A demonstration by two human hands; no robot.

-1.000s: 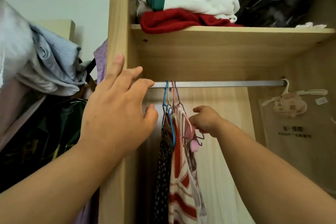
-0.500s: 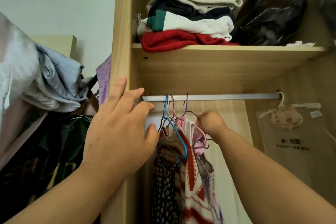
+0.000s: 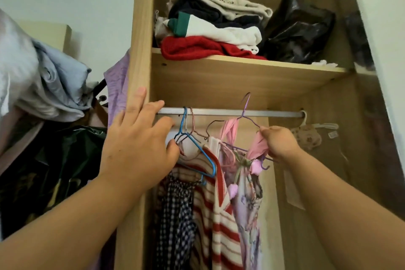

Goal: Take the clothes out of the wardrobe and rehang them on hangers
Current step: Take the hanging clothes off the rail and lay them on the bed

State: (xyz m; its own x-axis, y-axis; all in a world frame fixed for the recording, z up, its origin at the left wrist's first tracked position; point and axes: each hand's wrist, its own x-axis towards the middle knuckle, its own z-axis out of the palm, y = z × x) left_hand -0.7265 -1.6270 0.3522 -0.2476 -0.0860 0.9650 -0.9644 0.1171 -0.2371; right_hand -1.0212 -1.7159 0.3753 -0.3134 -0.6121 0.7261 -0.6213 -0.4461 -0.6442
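Note:
A metal rail [image 3: 230, 112] runs across the wooden wardrobe [image 3: 140, 50]. On it hang a blue hanger [image 3: 198, 151] with a red-striped top [image 3: 217, 215] and a checked garment [image 3: 177, 215]. My right hand [image 3: 278, 143] grips a purple wire hanger [image 3: 246, 114] carrying a pink-strapped lilac floral dress [image 3: 247, 199]; its hook is lifted clear above the rail. My left hand [image 3: 135, 149] rests with spread fingers against the wardrobe's left panel and the rail's left end, its thumb touching the clothes.
Folded clothes [image 3: 210, 26] and a black plastic bag [image 3: 300, 30] sit on the shelf above. A white hanger with a small pouch [image 3: 306, 133] hangs at the rail's right end. Outside, at left, lies a heap of pale fabric [image 3: 50, 85] over dark bags [image 3: 54, 171].
My right hand has moved right and up, lifting the purple hanger with the floral dress off the rail. The view has tilted upward. My left hand stays at the panel.

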